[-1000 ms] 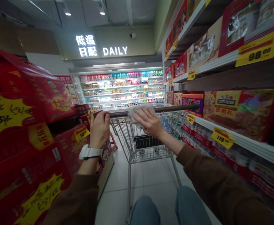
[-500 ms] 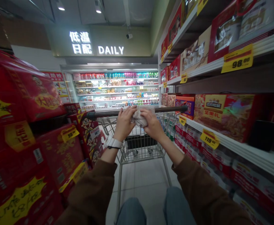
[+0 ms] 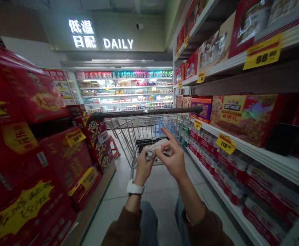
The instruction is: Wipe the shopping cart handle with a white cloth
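Observation:
A crumpled whitish cloth [image 3: 153, 149] is held between both hands, below and apart from the handle bar [image 3: 149, 112] of a wire shopping cart [image 3: 127, 140]. My left hand [image 3: 143, 165], with a white watch [image 3: 134, 188] at its wrist, is closed around the cloth's left end. My right hand [image 3: 173, 157] pinches the cloth's right side, its index finger stretched out upward. Part of the cloth is hidden behind the fingers. A black item [image 3: 141, 144] lies in the cart beyond the hands.
Red gift boxes [image 3: 62, 160] are stacked on the left. White shelves [image 3: 267, 159] with boxes, bottled packs and a black phone-like object [image 3: 284, 139] line the right side. Ahead stands a lit refrigerated display [image 3: 126, 89]. Tiled floor [image 3: 108, 212] lies below.
Both hands have come off the cart handle and moved down toward me with the cloth. The right index finger is now raised.

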### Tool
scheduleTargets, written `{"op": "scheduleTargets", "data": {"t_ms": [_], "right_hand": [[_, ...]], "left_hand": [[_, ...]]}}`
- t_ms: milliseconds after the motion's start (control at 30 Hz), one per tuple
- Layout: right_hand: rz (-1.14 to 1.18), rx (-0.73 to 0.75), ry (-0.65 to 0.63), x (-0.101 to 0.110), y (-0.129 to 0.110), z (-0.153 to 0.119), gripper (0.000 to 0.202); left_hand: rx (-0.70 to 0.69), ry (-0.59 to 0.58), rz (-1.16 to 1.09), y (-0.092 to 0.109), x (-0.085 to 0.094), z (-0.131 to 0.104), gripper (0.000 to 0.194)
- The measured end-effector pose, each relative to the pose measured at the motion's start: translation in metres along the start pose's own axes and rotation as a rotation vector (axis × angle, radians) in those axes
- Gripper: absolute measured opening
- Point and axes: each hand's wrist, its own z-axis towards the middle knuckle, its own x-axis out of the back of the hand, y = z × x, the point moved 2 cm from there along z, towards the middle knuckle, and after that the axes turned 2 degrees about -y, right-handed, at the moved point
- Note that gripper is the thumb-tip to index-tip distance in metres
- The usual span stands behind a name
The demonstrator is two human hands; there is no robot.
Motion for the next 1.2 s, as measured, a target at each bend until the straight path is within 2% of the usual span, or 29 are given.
{"op": "scheduleTargets", "data": {"t_ms": [67,133,233,333,467,567,633,667,800,900,967,1033,1100,1133,1200], "right_hand": [[0.037,-0.092,-0.023,-0.006,0.004,-0.011,0.022],[0.062,-0.118,-0.044,-0.01,0.005,-0.02,0.023],[0.08,-0.111,-0.056,-0.014,0.002,-0.026,0.023],[0.078,-0.107,-0.065,-0.016,0.0,-0.027,0.023],[0.075,-0.127,-0.085,-0.017,0.005,-0.029,0.024],[0.084,-0.168,-0.082,-0.011,0.016,-0.033,0.022],[0.071,-0.204,-0.094,-0.004,0.026,-0.041,0.011],[0.063,-0.229,-0.107,0.001,0.032,-0.048,0.012],[0.088,-0.406,-0.152,0.02,0.058,-0.094,0.073],[0.211,-0.595,-0.135,0.026,0.075,-0.134,0.093],[0.265,-0.691,-0.128,0.025,0.083,-0.152,0.083],[0.251,-0.75,-0.1,0.024,0.089,-0.161,0.059],[0.202,-0.79,-0.019,0.023,0.095,-0.163,0.041],[0.184,-0.81,0.03,0.022,0.097,-0.164,0.038],[0.176,-0.85,0.091,0.021,0.1,-0.165,0.038]], "left_hand": [[0.132,0.025,-0.133,-0.014,-0.016,-0.037,0.039],[0.237,0.042,-0.272,-0.023,-0.029,-0.067,0.048],[0.357,0.049,-0.392,-0.027,-0.038,-0.094,0.052],[0.409,0.075,-0.426,-0.026,-0.037,-0.1,0.05],[0.411,0.12,-0.412,-0.028,-0.031,-0.097,0.045],[0.402,0.129,-0.39,-0.031,-0.026,-0.093,0.045],[0.383,0.127,-0.343,-0.03,-0.021,-0.09,0.044],[0.372,0.124,-0.311,-0.028,-0.018,-0.089,0.042],[0.346,0.081,-0.216,-0.018,-0.009,-0.091,0.038],[0.377,-0.018,-0.267,-0.015,-0.009,-0.103,0.037],[0.455,-0.043,-0.375,-0.017,-0.013,-0.114,0.04],[0.555,0.029,-0.519,-0.019,-0.018,-0.125,0.051],[0.624,0.108,-0.667,-0.02,-0.025,-0.134,0.063],[0.645,0.117,-0.732,-0.02,-0.03,-0.137,0.066],[0.689,0.064,-0.828,-0.018,-0.041,-0.141,0.066]]}}
